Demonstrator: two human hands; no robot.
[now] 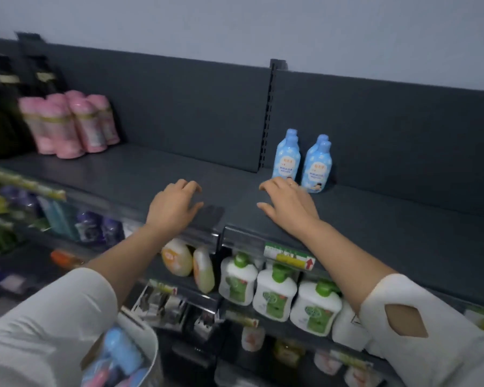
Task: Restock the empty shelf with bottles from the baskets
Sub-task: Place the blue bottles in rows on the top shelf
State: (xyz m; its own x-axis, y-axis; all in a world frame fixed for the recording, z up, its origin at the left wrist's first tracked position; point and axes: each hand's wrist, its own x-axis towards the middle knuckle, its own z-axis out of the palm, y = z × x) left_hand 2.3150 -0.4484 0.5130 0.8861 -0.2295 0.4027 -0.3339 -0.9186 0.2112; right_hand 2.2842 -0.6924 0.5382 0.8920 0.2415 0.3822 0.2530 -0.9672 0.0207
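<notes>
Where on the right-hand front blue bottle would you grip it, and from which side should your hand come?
Probably the narrow neck under the cap of the blue bottle, coming from the front right. It stands upright, a twin stands close behind it and another pair to its left, so only the front and right sides are open.

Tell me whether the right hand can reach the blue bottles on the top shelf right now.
Probably yes. The right hand is empty, fingers relaxed, just in front of the blue bottles, and nothing on the shelf stands between them.
</notes>
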